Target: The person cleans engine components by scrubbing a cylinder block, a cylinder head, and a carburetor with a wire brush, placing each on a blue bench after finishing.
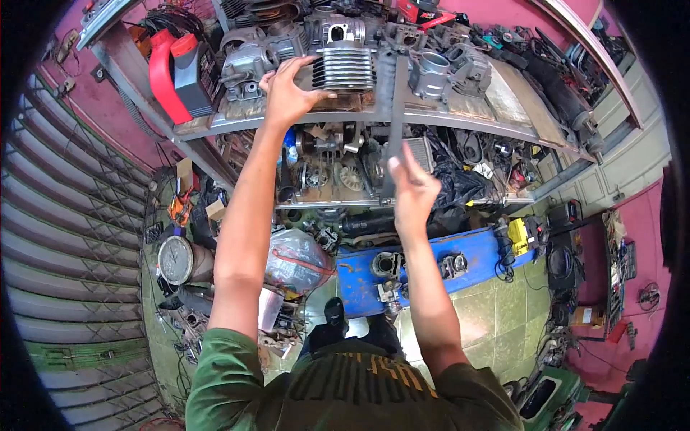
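My left hand (289, 97) grips a finned engine cylinder (345, 70) from its left side. The thumb lies along the cylinder's lower edge and the fingers reach its upper left. The cylinder is at the front of the upper shelf (287, 118). In my right hand (415, 188) is the lower end of a long, flat, dark metal bar (397, 108). The bar stands nearly upright in this view, to the right of the cylinder, its far end overlapping the shelf. The right fingers are closed round it and slightly blurred.
Engine casings (248, 61) and a metal throat-shaped part (431, 74) crowd the shelf, beside a red and black bottle (185, 72). More parts fill the lower shelf (323, 194). A blue bench (460, 287) with several metal parts stands below. Bagged items (298, 258) sit on the floor.
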A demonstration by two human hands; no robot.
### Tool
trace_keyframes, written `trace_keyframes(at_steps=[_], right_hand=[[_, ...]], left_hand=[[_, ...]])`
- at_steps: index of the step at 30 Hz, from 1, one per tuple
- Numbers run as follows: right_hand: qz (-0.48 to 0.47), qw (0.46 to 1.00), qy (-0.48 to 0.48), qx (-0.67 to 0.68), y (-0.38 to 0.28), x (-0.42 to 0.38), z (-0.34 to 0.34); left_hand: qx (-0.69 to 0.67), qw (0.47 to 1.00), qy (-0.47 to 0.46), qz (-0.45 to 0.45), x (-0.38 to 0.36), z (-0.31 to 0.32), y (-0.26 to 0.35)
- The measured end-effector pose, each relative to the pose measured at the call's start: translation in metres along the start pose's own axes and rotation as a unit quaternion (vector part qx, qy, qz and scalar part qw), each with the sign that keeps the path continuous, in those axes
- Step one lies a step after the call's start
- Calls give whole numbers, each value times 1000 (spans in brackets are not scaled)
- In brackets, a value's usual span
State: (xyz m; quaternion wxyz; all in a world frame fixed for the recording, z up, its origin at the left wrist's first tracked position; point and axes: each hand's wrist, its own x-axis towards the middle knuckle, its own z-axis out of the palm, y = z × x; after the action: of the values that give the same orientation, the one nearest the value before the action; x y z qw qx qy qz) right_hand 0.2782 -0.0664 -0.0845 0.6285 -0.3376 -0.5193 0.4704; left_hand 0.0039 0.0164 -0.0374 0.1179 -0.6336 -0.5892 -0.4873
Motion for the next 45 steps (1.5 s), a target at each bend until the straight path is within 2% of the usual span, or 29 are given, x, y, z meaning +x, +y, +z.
trace_keyframes(at_steps=[3,4,7,10,13,14,15,16,17,18,20,22,24,26,29,30,33,34,38,44,45], right_hand=[[10,999,-13,-40,-7,48,5],[3,1000,-25,-9,-2,61,10],[44,996,-48,-60,7,45,-4],[38,997,-17,57,-6,5,-12],[-62,997,-25,-49,-30,32,0],[-142,966,-12,-216,-30,47,4],[-220,920,-15,-325,-38,53,13],[-293,856,-17,-426,-45,54,22],[-268,835,-39,-479,-44,45,24],[-268,836,-39,-477,-37,32,19],[-297,856,-30,-422,-21,3,2],[-267,868,-39,-416,-34,-3,-1],[-267,855,-29,-443,-59,9,6],[-322,838,-20,-440,-72,31,28],[-324,790,-62,-516,-57,25,34],[-339,796,-58,-498,-49,13,27],[-283,855,-51,-432,-43,-19,1],[-281,857,-41,-429,-44,-20,-8],[-246,863,25,-440,-35,11,-44],[-263,797,76,-539,-22,110,-62],[-247,780,77,-569,-32,125,-59]], left_hand=[[4,1000,-5,-14,-1,-7,10],[4,1000,-15,-26,2,-5,9],[-12,1000,-11,-9,3,-5,6],[-9,1000,0,3,1,-2,3],[-19,1000,3,-14,1,-1,6],[-17,1000,2,-15,-1,-1,6],[-15,1000,2,-14,0,-1,7],[-12,1000,2,-14,1,-2,7],[-9,1000,2,-14,0,-3,7],[-8,1000,1,2,-2,-4,6],[-7,1000,6,30,-7,-6,8],[6,999,24,38,-10,-7,10],[22,999,18,45,-10,-7,14],[3,998,27,54,-8,-4,11],[17,999,21,45,-10,-8,15],[12,998,20,50,-10,-7,16],[-4,999,19,25,-11,-7,13],[-5,1000,19,24,-8,-7,15],[-5,1000,2,-12,-3,-7,19],[-25,999,-6,-24,-5,-6,16],[-36,999,13,0,-6,-4,13]])
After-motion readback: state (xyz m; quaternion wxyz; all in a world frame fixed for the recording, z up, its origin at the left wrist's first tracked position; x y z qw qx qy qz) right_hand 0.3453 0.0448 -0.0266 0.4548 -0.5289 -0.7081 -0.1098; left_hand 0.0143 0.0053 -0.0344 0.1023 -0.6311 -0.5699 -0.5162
